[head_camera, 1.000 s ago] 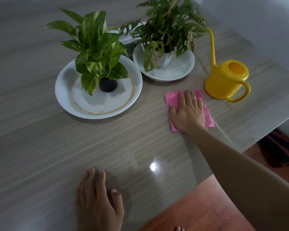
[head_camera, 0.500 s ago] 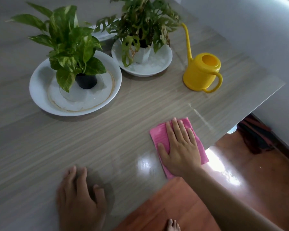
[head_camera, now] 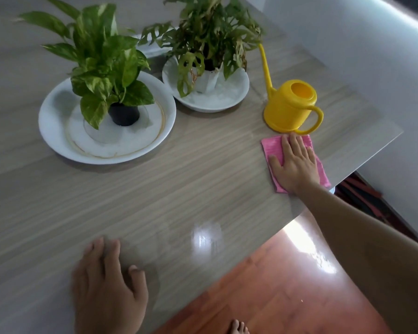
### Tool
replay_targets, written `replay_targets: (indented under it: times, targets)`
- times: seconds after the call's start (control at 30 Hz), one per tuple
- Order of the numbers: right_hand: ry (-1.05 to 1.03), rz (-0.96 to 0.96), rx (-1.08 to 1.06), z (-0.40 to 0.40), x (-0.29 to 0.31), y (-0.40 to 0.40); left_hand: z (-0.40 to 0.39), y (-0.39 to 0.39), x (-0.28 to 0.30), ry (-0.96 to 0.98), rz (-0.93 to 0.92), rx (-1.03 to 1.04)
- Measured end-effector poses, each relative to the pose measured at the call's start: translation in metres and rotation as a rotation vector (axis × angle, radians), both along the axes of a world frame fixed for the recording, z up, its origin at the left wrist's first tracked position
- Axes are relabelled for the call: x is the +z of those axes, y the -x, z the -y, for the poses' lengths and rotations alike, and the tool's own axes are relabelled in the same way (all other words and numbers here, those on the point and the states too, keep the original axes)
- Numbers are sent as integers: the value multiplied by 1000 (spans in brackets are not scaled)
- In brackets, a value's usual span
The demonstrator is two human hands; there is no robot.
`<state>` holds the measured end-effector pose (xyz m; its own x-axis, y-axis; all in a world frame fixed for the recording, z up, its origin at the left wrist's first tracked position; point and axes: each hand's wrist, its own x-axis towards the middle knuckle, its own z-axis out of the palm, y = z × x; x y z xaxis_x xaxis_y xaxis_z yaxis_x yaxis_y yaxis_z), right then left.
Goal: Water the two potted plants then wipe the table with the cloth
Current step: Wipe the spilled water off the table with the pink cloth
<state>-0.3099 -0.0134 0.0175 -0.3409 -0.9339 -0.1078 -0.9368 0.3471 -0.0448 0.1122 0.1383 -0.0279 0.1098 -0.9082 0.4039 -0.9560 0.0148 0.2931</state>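
step: wiping, I judge watering done | right hand (head_camera: 296, 165) flat, fingers spread, pressing pink cloth (head_camera: 273, 147) onto counter (head_camera: 203, 184) | yellow watering can (head_camera: 288, 106) standing just past its fingertips | left hand (head_camera: 106, 290) open, palm down, braced | left: rest of counter, around both plants (head_camera: 101, 61)

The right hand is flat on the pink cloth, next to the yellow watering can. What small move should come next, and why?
Probably slide the cloth left, toward the plates. The right hand presses it flat at the table's right edge, its far end nearly touching the watering can, so pushing forward risks bumping it. The wide bare stretch lies leftward.
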Motion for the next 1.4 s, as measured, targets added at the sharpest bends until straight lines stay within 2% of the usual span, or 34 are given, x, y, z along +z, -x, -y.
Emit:
replay_targets:
  times: [0.13,0.27,0.5,0.7,0.87,1.03,1.4]
  targets:
    - [-5,-2,-22,-8,2,-8,-1,0,-1,-12,-35,-2]
    - [1,0,-13,-25,-3,-28,0,1,9,-144,-67,-10]
    - [13,9,77,-71,-7,-112,-2,1,18,-213,-50,-1]
    - [9,57,262,-115,0,-213,-3,3,24,-241,-53,-5]
    - [14,124,504,-130,-7,-288,-3,-3,19,-229,-95,-31]
    - [22,125,542,-102,-9,-286,-3,-5,16,-196,-99,-37]
    - [18,60,425,29,-6,-229,-5,-5,17,-232,-30,-49]
